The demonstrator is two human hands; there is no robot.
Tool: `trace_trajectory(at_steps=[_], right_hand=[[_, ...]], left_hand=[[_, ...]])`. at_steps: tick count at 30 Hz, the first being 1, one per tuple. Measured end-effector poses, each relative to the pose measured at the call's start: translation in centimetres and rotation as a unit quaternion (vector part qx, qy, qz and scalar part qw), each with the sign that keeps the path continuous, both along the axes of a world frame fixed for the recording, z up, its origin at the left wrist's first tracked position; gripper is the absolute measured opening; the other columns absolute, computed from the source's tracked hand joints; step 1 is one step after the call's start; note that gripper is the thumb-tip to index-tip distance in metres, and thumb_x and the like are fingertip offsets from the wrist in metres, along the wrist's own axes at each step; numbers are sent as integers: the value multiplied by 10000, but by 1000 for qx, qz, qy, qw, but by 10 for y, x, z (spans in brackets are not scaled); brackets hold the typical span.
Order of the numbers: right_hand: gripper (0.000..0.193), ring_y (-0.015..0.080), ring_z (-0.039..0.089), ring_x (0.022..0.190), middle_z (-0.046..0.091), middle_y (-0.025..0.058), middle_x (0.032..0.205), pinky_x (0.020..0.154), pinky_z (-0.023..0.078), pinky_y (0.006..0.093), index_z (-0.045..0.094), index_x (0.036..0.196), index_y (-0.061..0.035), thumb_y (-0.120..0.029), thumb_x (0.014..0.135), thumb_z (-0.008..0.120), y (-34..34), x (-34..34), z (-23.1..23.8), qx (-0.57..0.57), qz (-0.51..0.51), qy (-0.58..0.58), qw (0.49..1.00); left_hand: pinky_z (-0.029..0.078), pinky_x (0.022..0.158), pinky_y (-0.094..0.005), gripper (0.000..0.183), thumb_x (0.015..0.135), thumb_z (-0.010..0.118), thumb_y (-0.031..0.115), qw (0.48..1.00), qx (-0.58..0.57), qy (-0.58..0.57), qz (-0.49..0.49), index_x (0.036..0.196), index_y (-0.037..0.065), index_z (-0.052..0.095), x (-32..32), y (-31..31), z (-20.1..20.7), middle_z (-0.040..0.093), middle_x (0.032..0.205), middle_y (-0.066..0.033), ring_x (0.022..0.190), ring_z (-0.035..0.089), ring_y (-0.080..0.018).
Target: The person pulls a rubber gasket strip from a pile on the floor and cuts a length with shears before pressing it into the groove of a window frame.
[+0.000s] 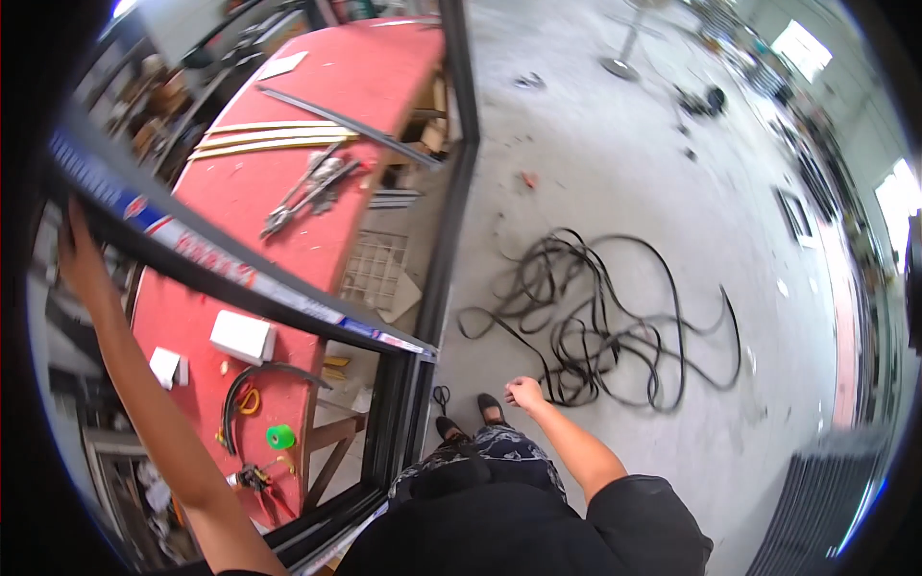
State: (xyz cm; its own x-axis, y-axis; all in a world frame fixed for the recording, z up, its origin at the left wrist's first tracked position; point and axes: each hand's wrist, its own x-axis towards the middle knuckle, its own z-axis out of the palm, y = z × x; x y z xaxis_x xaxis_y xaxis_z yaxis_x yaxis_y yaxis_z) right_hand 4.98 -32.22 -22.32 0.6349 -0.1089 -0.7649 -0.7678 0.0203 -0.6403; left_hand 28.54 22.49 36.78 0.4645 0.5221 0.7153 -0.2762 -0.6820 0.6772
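A dark grey window frame (449, 226) stands upright at my left, its crossbar covered with blue, white and red printed film. My left hand (82, 254) is raised at the far left and grips that crossbar near its outer end; some fingertips are hidden against it. My right hand (523, 392) hangs over the floor in front of me, fingers curled in, with nothing visible in it. Beyond it lies a loose tangle of black rubber strip (595, 331).
Through the frame shows a red-topped workbench (384, 67) with pale strips (274, 139), a white box (243, 336), a green tape roll (280, 437) and red-handled pliers (269, 494). Scissors (441, 395) lie by my feet. Dark profiles (816, 499) are stacked at the lower right.
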Motion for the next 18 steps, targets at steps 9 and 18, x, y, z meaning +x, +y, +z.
trace_trajectory(at_steps=[9,18], right_hand=[[76,237,638,567,643,141,711,431,489,326,602,900,-7,-28,842,558,-90,-177,-74,-130,-156,188,961],[110,222,656,614,663,137,770,497,536,332,596,945,2,-55,854,571,-83,-204,-42,-120,-122,200,965]], left_hand=[[457,734,-383,372,1005,498,334,897,44,410,-162,923,-22,565,-123,-118,-354,589,861,-125,803,560,-238],[507,687,-291,298,960,606,321,725,-117,581,-351,1106,62,611,-222,-187,-484,652,871,-40,805,624,-138]])
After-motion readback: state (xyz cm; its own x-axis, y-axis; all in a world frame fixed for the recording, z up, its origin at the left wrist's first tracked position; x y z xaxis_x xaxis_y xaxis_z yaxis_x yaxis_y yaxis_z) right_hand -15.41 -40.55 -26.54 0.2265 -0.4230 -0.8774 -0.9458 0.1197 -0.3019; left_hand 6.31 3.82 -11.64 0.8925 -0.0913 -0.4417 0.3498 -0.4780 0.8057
